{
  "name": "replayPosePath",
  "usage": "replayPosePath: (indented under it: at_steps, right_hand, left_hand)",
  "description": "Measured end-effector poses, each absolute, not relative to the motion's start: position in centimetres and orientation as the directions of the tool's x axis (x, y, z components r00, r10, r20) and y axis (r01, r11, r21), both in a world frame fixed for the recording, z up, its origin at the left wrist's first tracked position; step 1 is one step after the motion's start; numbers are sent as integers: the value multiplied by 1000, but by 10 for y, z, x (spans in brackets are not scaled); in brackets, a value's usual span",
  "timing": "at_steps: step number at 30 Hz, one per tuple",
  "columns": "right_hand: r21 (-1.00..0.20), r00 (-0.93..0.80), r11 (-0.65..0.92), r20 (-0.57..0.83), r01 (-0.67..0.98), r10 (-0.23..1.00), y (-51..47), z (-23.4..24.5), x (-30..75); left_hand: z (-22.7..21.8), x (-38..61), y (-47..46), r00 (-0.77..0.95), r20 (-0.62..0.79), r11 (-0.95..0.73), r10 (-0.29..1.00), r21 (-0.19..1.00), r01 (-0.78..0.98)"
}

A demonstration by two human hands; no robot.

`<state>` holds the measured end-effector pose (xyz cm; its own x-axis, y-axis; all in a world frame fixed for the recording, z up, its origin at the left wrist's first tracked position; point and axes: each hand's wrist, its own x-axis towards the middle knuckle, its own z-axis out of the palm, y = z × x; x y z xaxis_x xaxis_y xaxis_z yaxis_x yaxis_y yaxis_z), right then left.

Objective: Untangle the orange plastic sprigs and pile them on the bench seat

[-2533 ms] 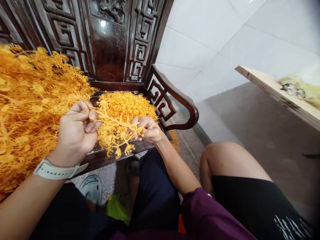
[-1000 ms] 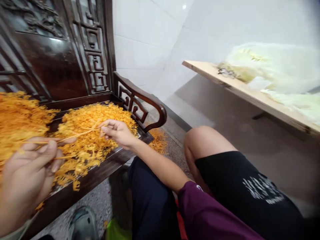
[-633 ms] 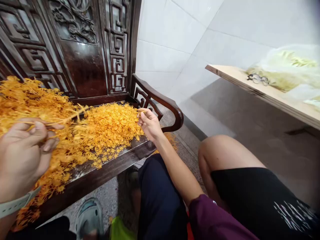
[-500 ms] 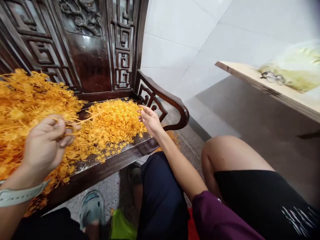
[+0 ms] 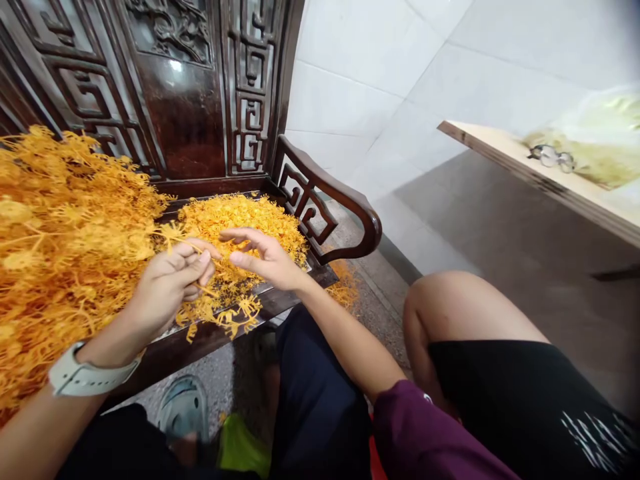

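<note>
My left hand (image 5: 173, 283) is closed in a pinch on thin yellow stems. From that grip a yellow artificial flower sprig (image 5: 243, 317) seems to hang over the front edge of the seat. Just right of it is my right hand (image 5: 267, 260), its fingers apart and nothing visible between them. Behind both hands a low pile of small yellow flower pieces (image 5: 250, 217) covers the right end of the dark wooden bench (image 5: 287, 297). A larger heap of yellow branching sprigs (image 5: 65, 227) fills the left side.
The bench's carved armrest (image 5: 345, 193) curves out right of the pile. Yellow bits (image 5: 345, 283) lie on the floor below it. Another person's bare knee (image 5: 455, 307) is close on the right. A wooden board (image 5: 505, 150) holds eyeglasses (image 5: 553, 159) and a plastic bag (image 5: 607, 133).
My left hand has moved right, away from the large heap, with the stems in its grip. My right hand has come back left from the pile's far end, its fingers now spread.
</note>
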<state>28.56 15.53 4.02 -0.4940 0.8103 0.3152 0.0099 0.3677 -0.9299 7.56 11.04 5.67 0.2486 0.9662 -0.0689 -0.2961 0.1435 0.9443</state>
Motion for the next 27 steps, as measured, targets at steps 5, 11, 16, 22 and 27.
replayPosePath:
  at_steps: [5, 11, 16, 22, 27]
  right_hand:
    - [-968, -534, 194, 250, -161, 808, 155, 33, 279]
    - [-948, -327, 106, 206, -300, 922, 159, 36, 290]
    - [-942, -454, -72, 90, -327, 886, 149, 41, 290]
    - [-896, -523, -152, 100, -416, 846, 145, 43, 292]
    - [-835, -633, -235, 164, -497, 757, 142, 46, 286]
  left_hand:
    - [53, 73, 109, 264, -111, 181, 958, 950, -255]
    - [56, 76, 105, 157, 16, -66, 988, 945, 320]
    - [50, 86, 100, 234, -48, -58, 971, 903, 426]
    - [53, 83, 99, 353, 17, -81, 935, 983, 166]
    - [58, 83, 97, 371, -80, 37, 925, 992, 122]
